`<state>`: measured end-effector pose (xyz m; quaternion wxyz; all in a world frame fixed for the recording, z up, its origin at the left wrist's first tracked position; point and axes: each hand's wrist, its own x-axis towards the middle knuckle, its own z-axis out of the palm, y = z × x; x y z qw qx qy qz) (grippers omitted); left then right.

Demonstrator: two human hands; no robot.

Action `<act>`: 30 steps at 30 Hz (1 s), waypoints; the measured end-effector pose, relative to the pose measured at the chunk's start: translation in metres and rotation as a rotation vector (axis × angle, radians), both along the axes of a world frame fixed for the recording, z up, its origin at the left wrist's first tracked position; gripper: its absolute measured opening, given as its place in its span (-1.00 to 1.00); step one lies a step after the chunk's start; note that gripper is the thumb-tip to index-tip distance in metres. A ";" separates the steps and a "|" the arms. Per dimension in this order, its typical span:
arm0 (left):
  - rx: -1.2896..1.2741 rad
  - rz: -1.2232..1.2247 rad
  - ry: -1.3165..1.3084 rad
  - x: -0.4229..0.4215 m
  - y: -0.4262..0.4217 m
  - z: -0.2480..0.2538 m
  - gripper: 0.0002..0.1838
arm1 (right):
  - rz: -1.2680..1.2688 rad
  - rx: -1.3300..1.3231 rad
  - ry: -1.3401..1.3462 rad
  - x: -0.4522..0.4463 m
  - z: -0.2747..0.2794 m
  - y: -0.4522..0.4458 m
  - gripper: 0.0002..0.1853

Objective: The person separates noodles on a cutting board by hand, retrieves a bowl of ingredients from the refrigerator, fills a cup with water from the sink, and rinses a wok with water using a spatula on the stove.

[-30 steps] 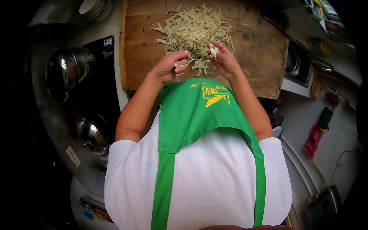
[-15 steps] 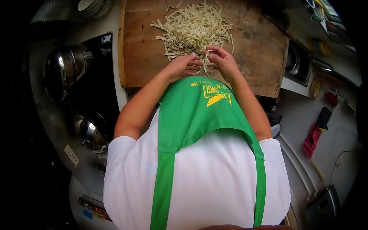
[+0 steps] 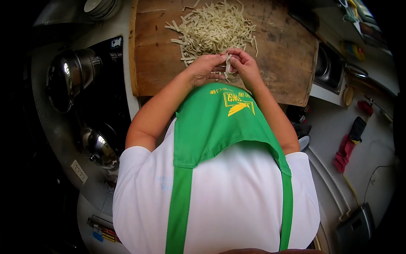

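Observation:
A pale, flat noodle strip (image 3: 228, 64) hangs between my hands at the near side of the noodle pile (image 3: 218, 29). My right hand (image 3: 244, 64) is closed, pinching the strip between thumb and fingers. My left hand (image 3: 206, 69) meets it from the other side, thumb and forefinger closed at the strip's upper end while the lower fingers stay loosely curled. Both hands are above the front part of a wooden board (image 3: 277, 55). The pile of loose, cut noodles lies on that board just beyond them.
On the left are a lidded metal pot (image 3: 63, 80), a shiny domed lid (image 3: 99, 146) and stacked bowls (image 3: 99, 7). A sink (image 3: 327, 67) adjoins the board on the right. My green apron (image 3: 228, 127) is close to the board's front edge.
My left hand has moved right and slightly up, so its thumb and forefinger now meet the noodle strip. My right hand keeps its pinch nearly in place.

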<state>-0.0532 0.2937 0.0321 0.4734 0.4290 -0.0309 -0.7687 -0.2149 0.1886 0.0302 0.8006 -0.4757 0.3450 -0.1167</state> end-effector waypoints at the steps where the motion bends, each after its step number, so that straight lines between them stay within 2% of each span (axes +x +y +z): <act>1: -0.006 -0.011 0.009 0.000 0.000 0.002 -0.68 | -0.015 -0.019 0.035 0.002 0.008 0.001 -0.71; 7: 0.007 0.022 -0.020 -0.006 0.003 0.004 -0.70 | -0.096 -0.121 0.125 0.006 0.013 0.005 -0.71; 8: 0.006 0.035 -0.080 -0.006 0.004 0.018 -0.70 | -0.112 -0.157 0.144 0.008 0.015 0.007 -0.72; 10: -0.039 -0.004 -0.260 -0.011 0.002 0.000 -0.70 | -0.127 -0.217 0.184 0.007 0.007 0.007 -0.81; 12: -0.080 -0.023 -0.370 -0.015 0.001 -0.016 -0.70 | -0.127 -0.200 0.183 0.005 0.001 0.007 -0.82; 15: -0.055 0.078 -0.461 -0.013 -0.001 -0.020 -0.70 | -0.139 -0.202 0.198 0.007 0.002 0.004 -0.82; 17: 0.117 0.360 -0.123 -0.009 0.001 -0.031 -0.71 | -0.219 -0.086 0.155 0.007 0.003 0.001 -0.79; 18: 0.146 0.439 -0.118 -0.003 0.003 -0.040 -0.71 | -0.222 -0.089 0.163 0.008 0.001 -0.001 -0.79; 20: 0.215 0.592 -0.076 0.015 0.010 -0.065 -0.70 | -0.407 0.156 0.130 0.000 0.001 -0.010 -0.76; 21: 0.228 0.663 -0.158 0.021 0.017 -0.069 -0.69 | -0.444 0.174 0.115 -0.008 -0.007 -0.017 -0.69; 23: 0.245 0.603 -0.280 0.038 0.035 -0.083 -0.58 | -0.545 0.168 0.211 -0.017 -0.015 -0.022 -0.64; 24: 0.296 0.586 -0.298 0.042 0.043 -0.085 -0.57 | -0.572 0.226 0.286 -0.035 -0.052 -0.030 -0.66; 26: 0.366 0.445 -0.369 0.039 0.060 -0.090 -0.59 | -0.445 0.291 0.432 -0.054 -0.079 -0.027 -0.68; 27: 0.426 0.316 -0.344 0.033 0.063 -0.081 -0.63 | -0.333 0.256 0.493 -0.056 -0.078 -0.019 -0.72; 28: 0.421 0.304 -0.335 0.026 0.061 -0.083 -0.63 | -0.212 0.225 0.547 -0.052 -0.079 -0.010 -0.75; 29: 0.438 0.188 -0.327 0.020 0.062 -0.088 -0.64 | -0.220 0.227 0.552 -0.048 -0.086 -0.004 -0.75; 30: 0.458 0.071 -0.319 0.014 0.064 -0.092 -0.64 | -0.098 0.144 0.518 -0.043 -0.097 0.003 -0.76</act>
